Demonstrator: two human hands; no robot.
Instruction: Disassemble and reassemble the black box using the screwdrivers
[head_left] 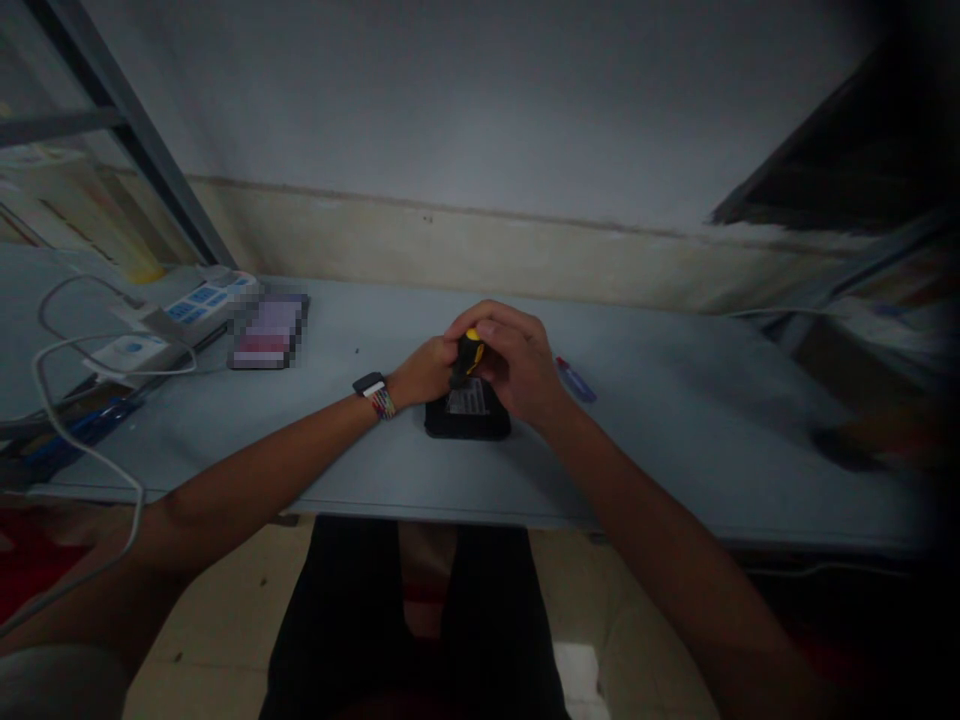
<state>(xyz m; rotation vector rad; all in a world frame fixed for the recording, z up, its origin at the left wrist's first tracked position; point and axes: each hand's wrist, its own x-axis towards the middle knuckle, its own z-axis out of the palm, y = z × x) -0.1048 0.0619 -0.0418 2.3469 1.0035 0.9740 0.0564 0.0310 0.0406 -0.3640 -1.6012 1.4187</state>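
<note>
A black box-shaped device (469,425) with a printed label on top lies on the table in front of me. Over it, my right hand (517,365) grips a screwdriver (470,352) by its black and yellow handle, which is tilted. The tip is hidden. My left hand (429,372) is at the device's left far side, fingers curled in close to the screwdriver. Its fingertips are partly covered, so I cannot tell whether they hold the device or the screwdriver's shaft. A dark watch and a patterned band circle my left wrist.
Right of my hands lies a small translucent blue item (576,380) with a red end. To the left are a phone (266,332), a white power strip (187,315) and looping white cables (90,455). A wall (450,240) stands behind the table (675,420).
</note>
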